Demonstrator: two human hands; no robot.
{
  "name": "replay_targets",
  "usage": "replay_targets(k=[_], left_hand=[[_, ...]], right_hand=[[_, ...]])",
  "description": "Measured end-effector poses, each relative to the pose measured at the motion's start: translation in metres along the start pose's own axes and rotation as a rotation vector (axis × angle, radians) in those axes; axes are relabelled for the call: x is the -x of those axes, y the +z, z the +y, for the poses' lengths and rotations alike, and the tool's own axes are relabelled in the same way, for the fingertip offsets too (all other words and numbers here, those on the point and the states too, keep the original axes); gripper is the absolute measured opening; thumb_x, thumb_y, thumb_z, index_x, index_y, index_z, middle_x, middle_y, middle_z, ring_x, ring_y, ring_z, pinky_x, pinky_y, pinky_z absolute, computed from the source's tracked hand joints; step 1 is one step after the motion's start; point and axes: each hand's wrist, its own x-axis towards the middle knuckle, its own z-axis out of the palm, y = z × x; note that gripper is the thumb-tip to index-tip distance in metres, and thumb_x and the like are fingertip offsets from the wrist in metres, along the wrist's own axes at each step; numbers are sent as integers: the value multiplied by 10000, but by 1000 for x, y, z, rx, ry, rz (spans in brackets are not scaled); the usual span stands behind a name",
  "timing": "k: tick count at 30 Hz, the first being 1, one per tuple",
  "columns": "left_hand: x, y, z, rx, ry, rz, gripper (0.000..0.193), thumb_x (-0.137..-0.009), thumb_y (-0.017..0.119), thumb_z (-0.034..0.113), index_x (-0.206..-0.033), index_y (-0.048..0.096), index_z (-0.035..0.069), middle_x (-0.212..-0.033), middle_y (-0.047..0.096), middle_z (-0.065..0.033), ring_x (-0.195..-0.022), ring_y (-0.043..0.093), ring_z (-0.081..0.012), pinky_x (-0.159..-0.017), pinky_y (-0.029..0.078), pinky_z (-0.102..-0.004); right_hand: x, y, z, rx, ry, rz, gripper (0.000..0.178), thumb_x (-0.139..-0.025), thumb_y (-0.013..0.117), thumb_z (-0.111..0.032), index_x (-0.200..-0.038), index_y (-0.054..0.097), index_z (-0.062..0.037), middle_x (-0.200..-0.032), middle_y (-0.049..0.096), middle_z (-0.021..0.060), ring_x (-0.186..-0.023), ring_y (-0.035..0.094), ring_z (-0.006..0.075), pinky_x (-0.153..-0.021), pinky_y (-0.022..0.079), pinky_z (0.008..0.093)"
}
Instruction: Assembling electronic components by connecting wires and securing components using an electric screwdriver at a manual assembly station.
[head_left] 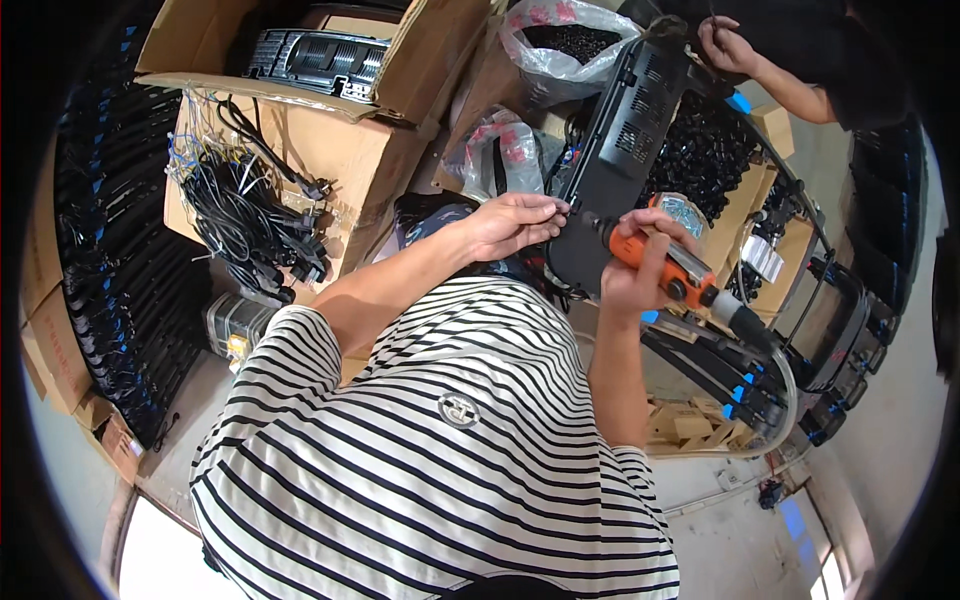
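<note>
My right hand point(645, 265) is wrapped round an orange pneumatic screwdriver point(668, 268). Its dark tip points left toward my left hand, and a clear hose point(788, 405) trails from its back end. The fingers of my left hand point(512, 226) are pinched together at the edge of a long black slotted housing point(622, 145). What they hold, if anything, is too small to make out. The housing lies lengthwise ahead of me, its near end beneath the screwdriver.
Black power cords point(245, 205) hang by a cardboard box point(345, 165) on the left; an open carton point(420, 60) holds black parts. Plastic sacks point(560, 75) stand ahead. Small black pieces point(710, 150) and a bag of screws point(680, 215) lie right. Another person's hand point(728, 48) is at the far right.
</note>
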Motion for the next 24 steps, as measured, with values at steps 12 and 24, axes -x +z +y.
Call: replay_targets(k=[12,24], left_hand=[[-7,17,-13,7,-56,-291,212,-949,586,142,-1098,592,-8,-937,608,-45,-806,541,-108,-775,472,-230],[-3,16,-21,-43,-51,-203,212,-937,607,143,-1090,615,-3,-948,619,-53,-847,563,-113,-791,475,-234]], right_hand=[[13,-23,-26,-98,-14,193,171,-897,542,-115,-1016,475,-10,-876,594,181,-680,553,219,-671,494,363],[22,-31,-28,-95,29,239,208,-942,507,-218,-990,522,-17,-887,604,147,-679,541,211,-678,445,365]])
